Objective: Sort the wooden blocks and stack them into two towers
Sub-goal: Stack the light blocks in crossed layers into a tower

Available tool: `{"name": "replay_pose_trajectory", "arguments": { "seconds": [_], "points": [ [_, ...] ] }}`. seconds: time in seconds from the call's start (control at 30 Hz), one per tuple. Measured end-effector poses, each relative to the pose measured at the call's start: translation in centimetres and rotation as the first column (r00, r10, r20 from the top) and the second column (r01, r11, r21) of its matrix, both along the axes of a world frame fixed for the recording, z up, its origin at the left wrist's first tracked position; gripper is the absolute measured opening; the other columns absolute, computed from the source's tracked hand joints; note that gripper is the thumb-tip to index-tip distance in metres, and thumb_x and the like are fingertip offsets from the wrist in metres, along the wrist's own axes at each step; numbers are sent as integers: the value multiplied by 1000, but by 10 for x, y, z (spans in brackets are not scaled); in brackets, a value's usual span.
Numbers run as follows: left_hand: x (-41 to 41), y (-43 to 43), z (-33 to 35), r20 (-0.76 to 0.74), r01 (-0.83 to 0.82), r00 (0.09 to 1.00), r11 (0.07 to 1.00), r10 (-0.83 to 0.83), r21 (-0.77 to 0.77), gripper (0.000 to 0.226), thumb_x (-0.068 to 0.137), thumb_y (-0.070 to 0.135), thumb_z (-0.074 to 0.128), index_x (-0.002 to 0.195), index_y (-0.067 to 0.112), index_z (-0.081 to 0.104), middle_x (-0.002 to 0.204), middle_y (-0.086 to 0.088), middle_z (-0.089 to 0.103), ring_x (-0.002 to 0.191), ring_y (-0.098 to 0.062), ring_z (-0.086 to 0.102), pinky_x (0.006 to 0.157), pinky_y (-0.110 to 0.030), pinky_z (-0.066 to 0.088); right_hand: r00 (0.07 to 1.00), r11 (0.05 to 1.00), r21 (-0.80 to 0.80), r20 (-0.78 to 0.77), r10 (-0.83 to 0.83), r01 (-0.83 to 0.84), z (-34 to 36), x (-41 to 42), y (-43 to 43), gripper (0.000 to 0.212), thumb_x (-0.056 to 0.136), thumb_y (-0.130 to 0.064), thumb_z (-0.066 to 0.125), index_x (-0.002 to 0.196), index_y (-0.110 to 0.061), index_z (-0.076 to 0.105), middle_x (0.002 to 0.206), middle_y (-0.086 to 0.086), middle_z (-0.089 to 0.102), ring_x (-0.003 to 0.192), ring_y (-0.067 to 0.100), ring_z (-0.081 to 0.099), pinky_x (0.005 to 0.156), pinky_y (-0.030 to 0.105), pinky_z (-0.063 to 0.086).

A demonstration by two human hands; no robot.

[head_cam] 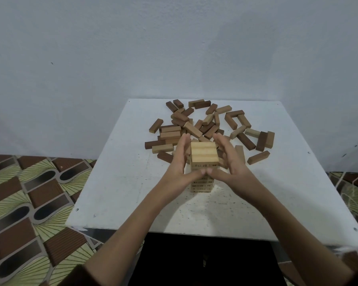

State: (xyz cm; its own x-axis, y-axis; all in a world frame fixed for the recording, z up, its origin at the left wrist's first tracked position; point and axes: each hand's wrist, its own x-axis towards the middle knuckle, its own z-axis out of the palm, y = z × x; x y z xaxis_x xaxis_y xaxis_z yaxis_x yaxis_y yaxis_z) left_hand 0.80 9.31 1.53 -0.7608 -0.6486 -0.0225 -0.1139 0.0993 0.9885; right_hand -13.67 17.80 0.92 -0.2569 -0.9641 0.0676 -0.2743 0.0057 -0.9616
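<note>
Three pale blocks (204,151) side by side cap the square light-wood tower (202,186).

White table (116,182) — patterned floor (19,203)

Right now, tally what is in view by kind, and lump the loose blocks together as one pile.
Light-wood tower: 1
Loose block pile: 1
Grips (bare hands) flanking the tower: 2, left grip and right grip
White table: 1
Total: 5
</note>
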Motion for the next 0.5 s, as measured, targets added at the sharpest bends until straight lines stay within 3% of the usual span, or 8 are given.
{"name": "replay_pose_trajectory", "arguments": {
  "seconds": [0.07,0.1,0.2,0.27,0.33,0.4,0.43,0.5],
  "points": [
    [0,6,-2,8,20,1000,999,-20,36,97,81,25,66,148,36,-3,152,17,20,135,6,28,111,-32,35,1000,1000,22,12,-7,7,-5,7,-2,66,78,-25,60,120,-66,29,120,-35,46,117,-5,45,95,22,42],
    [-1,8,-4,-3,29,1000,998,-29,56,95,85,18,65,147,36,-5,147,20,25,128,14,33,105,-23,40,999,999,39,34,-11,10,-5,11,-1,63,76,-23,56,114,-67,31,115,-35,48,114,-6,46,92,19,44],
    [-4,10,-12,14,34,999,996,-36,86,90,91,-4,52,144,31,-11,127,33,27,103,31,41,82,-4,42,987,1000,-4,160,12,-12,-1,15,2,56,76,-17,51,119,-50,36,117,-26,49,109,-10,49,82,9,44],
    [-6,16,-5,33,26,999,995,-29,97,89,92,-6,48,145,29,-15,133,29,26,101,32,41,79,-3,42,983,1000,12,185,17,-19,-9,18,-3,55,77,-17,51,122,-46,36,124,-17,49,113,-7,49,83,9,44],
    [-8,25,7,47,28,998,998,-30,50,85,94,-8,41,146,28,-15,152,11,19,113,24,41,86,-6,41,986,1000,23,168,0,-4,-19,23,-12,60,81,-31,51,134,-45,28,135,-16,43,123,-5,42,97,17,41],
    [-8,33,14,53,23,998,1000,-23,7,74,96,-13,32,148,22,-7,158,-4,3,138,-6,28,107,-20,30,984,1000,26,178,-7,3,-31,25,-16,80,79,-62,51,147,-39,15,146,-24,30,134,-6,28,114,38,26],
    [-12,34,16,47,-1,999,1000,0,16,72,96,-14,32,148,22,-3,157,-7,0,143,-17,19,114,-29,21,981,999,23,189,-40,37,-47,20,-22,89,75,-68,54,148,-39,11,149,-25,25,136,-5,24,116,42,20],
    [-12,44,24,-7,68,998,997,-68,-25,74,95,-12,37,148,25,-1,158,-9,0,145,-22,13,116,-36,16,986,999,17,162,-44,42,-95,2,-39,91,75,-62,59,149,-37,11,149,-24,24,136,-5,23,116,40,19]
  ]
}}
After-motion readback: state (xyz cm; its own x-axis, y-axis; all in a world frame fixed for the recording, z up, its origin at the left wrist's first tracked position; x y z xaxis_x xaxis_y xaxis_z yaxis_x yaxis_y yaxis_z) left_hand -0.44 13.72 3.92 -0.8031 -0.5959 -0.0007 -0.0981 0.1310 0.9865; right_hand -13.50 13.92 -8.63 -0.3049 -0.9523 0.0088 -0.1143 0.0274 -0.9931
